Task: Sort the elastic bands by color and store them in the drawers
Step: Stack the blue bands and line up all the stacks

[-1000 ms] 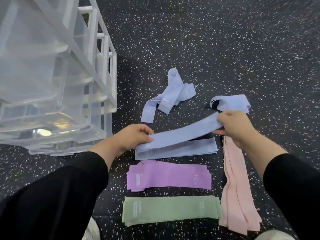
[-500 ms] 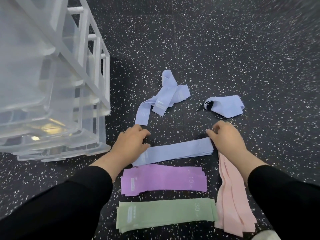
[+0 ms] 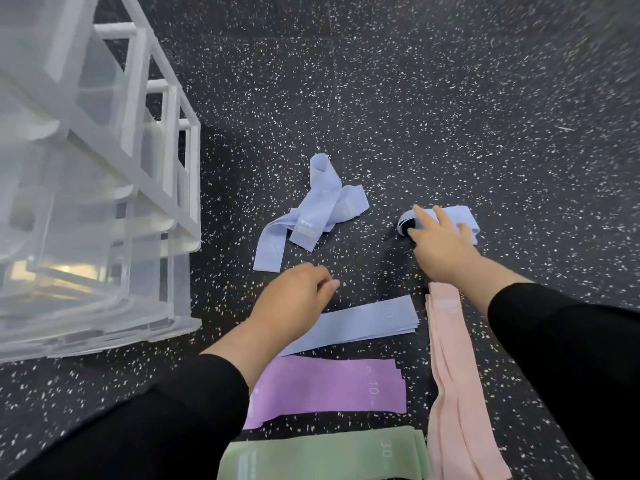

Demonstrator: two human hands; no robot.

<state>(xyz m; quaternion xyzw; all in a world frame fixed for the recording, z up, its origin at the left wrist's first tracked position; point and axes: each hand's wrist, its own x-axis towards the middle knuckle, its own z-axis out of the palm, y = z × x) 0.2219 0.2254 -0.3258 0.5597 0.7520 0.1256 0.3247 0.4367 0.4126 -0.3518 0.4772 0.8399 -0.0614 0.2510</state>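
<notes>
Head-worn camera looks steeply down at the near floor (image 3: 450, 98).

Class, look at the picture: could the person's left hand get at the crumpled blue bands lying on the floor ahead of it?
Probably yes. The left hand hovers empty just short of the crumpled blue bands, with only bare floor between them.

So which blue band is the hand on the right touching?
The small curled blue band at far right, under the right hand. The tangled blue one and the flat blue stack lie untouched.
</notes>
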